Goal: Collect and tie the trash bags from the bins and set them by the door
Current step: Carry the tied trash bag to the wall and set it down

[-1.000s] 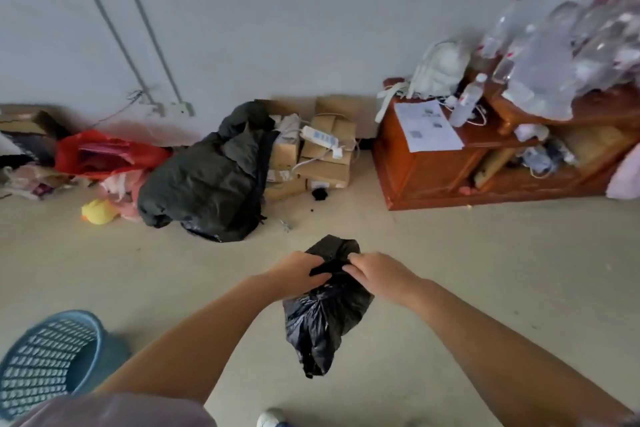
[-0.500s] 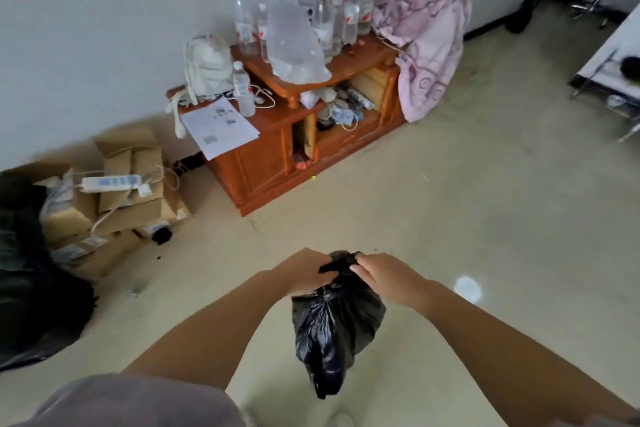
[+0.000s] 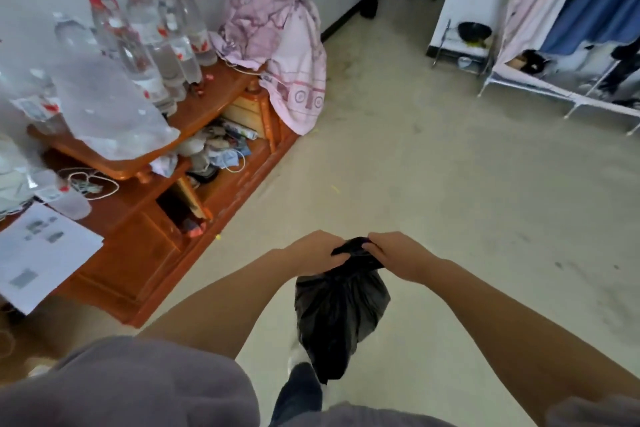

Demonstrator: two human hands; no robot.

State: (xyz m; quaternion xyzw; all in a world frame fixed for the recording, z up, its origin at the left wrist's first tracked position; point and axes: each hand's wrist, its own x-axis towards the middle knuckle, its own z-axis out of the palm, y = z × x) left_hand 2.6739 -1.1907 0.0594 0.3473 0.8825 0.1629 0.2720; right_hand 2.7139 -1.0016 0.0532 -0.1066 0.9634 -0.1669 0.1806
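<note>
A small black trash bag [image 3: 339,308] hangs in the air in front of me, low in the centre of the head view. My left hand [image 3: 317,251] grips the bunched neck of the bag from the left. My right hand [image 3: 398,255] grips the same neck from the right, and the two hands nearly touch. The bag's body sags below them, over my leg and shoe. No bin and no door show in this frame.
A low wooden cabinet [image 3: 145,253] stands along the left wall, loaded with several water bottles [image 3: 156,45], papers [image 3: 38,253] and a pink cloth [image 3: 284,55]. A white clothes rack [image 3: 571,45] stands at the far right. Bare floor [image 3: 450,184] stretches ahead.
The view has swung right: the large black bag, boxes and blue basket have left the frame, and the cabinet now sits at the left. Both hands keep hold of the bag's neck.
</note>
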